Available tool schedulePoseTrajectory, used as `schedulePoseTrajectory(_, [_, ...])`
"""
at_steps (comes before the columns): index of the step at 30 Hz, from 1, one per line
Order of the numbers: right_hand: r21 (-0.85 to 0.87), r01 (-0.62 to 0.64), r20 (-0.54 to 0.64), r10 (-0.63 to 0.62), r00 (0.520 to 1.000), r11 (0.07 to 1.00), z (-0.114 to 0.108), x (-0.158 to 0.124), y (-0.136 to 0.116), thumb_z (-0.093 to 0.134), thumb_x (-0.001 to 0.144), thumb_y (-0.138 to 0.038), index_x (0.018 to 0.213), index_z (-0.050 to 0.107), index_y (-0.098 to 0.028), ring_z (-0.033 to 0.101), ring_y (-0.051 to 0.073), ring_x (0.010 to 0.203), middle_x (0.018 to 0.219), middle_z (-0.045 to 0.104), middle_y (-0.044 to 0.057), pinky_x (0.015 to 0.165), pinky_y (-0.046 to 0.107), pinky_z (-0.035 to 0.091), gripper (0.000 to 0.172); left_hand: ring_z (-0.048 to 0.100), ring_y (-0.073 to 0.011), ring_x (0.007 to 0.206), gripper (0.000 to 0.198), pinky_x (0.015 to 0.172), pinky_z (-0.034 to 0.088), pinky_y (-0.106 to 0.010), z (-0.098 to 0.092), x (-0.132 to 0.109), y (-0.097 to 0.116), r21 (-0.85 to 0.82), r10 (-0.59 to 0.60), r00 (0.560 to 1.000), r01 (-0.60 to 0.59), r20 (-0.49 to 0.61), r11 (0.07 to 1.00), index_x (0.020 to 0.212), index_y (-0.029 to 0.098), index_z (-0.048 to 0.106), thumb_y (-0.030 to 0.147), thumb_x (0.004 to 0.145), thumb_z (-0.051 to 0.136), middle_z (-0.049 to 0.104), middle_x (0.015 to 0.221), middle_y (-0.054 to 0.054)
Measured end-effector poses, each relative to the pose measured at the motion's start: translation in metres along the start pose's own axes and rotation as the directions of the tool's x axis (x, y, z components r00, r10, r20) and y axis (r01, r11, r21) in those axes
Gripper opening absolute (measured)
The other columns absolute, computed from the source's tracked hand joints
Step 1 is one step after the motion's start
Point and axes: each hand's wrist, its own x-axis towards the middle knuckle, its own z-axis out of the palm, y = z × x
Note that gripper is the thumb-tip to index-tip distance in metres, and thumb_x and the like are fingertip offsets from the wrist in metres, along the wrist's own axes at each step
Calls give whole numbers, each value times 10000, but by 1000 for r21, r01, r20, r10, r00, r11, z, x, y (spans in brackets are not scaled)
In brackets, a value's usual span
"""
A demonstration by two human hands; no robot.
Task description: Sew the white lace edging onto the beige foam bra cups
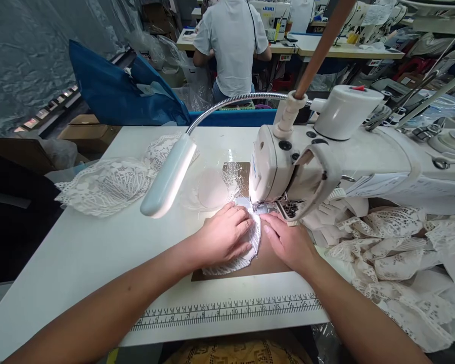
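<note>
Under the needle area of a white sewing machine (273, 169) lies a white lace fabric piece (255, 237) with a curved edge. My left hand (227, 235) rests on top of this piece, fingers laid over it and slightly bent, left of the presser foot (263, 208). Close to the foot, my right hand (290, 242) reaches in from the right. Its forefinger stretches to the fabric's edge and the thumb lies a little apart. A brown plate (275, 260) sits beneath the fabric. My fingertips partly hide the stitching spot.
A lamp (169, 177) on a bent metal neck hangs over the table's left side. White lace pieces (109, 184) lie at left, a sheer round piece (212, 188) behind my left hand. Lace is heaped (398, 258) at right. A printed ruler (227, 312) runs along the front. Another person (233, 45) sits ahead.
</note>
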Motion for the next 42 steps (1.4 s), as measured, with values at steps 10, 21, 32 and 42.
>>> schedulePoseTrajectory(10, [-61,112,-17,-114,993,992,-1,0,-3,411,897,-166,1136,677,-225,594,188,817,981,670,71,674,276,446,363,527,-297,1063,287,971,425,-497,6,-3,-8,-42,57,997,-60,-60,997,1112,114,587,306,920,494,589,1058,-166])
schedulePoseTrajectory(21, [-142,130,32,-127,991,981,1,0,-3,416,840,-84,1223,624,-239,559,172,779,965,649,59,623,266,395,462,530,-279,999,301,927,446,-455,7,-3,-18,-38,54,994,-58,-96,998,1131,112,588,292,905,508,587,1049,-162])
schedulePoseTrajectory(32, [-80,10,-1,-10,1000,997,5,6,-2,406,876,-121,1146,647,-185,621,235,954,1049,683,105,806,344,494,367,514,-316,1087,322,926,408,-483,3,2,-17,88,106,992,-101,-63,991,1187,112,596,215,922,447,594,1162,-183])
schedulePoseTrajectory(42, [-101,75,80,-67,995,992,5,0,-3,441,886,-147,1253,622,-261,606,188,840,1078,662,77,688,283,469,425,512,-297,1135,346,992,410,-477,7,-2,-20,14,179,981,-179,-72,984,1240,100,569,169,926,440,598,1246,-167])
